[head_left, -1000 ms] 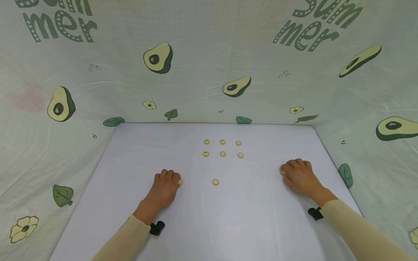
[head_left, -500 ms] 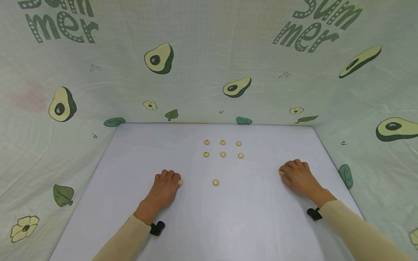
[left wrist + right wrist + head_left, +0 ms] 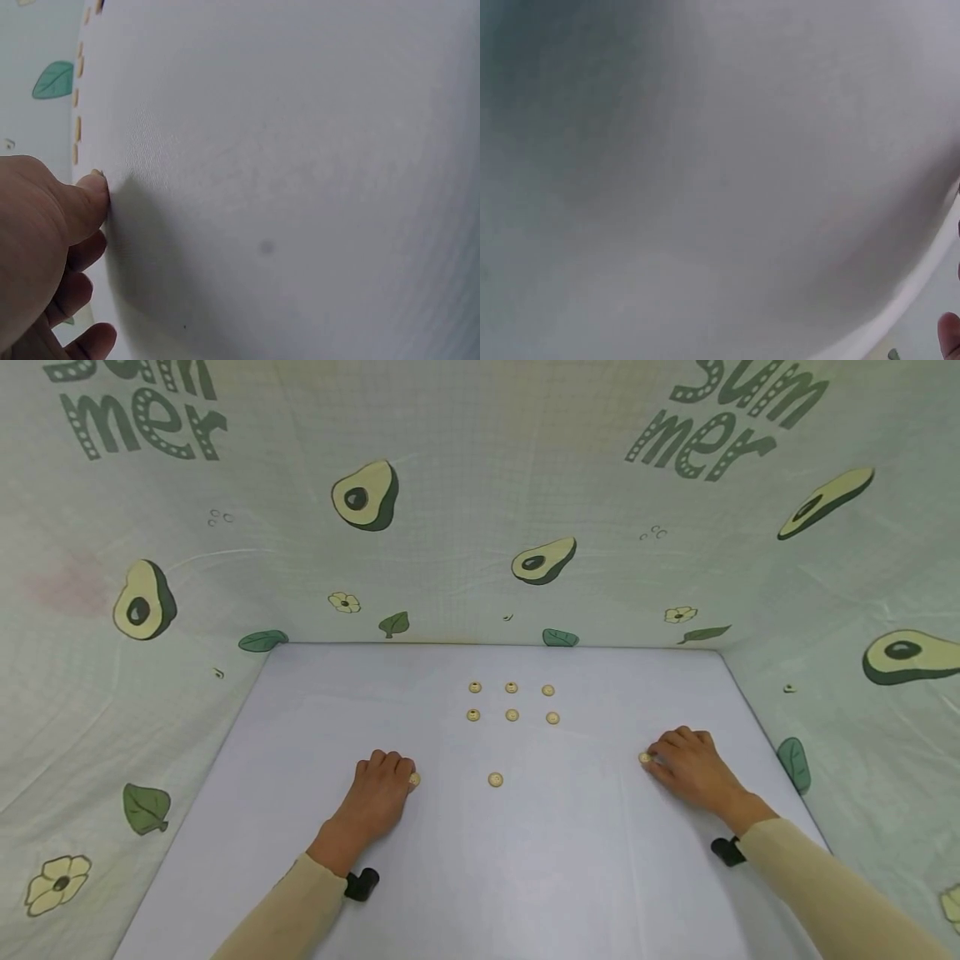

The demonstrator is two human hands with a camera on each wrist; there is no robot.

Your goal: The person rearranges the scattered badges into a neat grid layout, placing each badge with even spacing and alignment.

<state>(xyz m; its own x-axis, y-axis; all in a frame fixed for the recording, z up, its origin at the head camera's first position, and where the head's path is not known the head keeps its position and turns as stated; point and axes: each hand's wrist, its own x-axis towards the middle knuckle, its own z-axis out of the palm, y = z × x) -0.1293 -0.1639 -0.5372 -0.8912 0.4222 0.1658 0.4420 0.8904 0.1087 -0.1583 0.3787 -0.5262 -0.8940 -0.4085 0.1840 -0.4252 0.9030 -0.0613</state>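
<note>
Small round tan buttons lie on a white table. My left hand [image 3: 381,789] rests on the table at centre left, its thumb and forefinger pinching one button [image 3: 415,779] whose right part shows. Over on the right, my right hand [image 3: 692,768] has thumb and forefinger at the edge of another button [image 3: 644,757], which is mostly visible. Between the hands lies a single button [image 3: 496,780]. In the left wrist view the left thumb [image 3: 90,202] presses down at the table, the other fingers curled below it. Only fingertips [image 3: 949,334] of the right hand show in the right wrist view.
Two rows of three buttons lie farther back, among them a middle front button [image 3: 512,715] and a right back button [image 3: 548,691]. The white table [image 3: 495,877] is bounded at the back and sides by an avocado-print cloth [image 3: 450,502].
The right hand has drawn slightly right and its fingers have shifted, so more of its button shows. The left hand and the other buttons stay in place.
</note>
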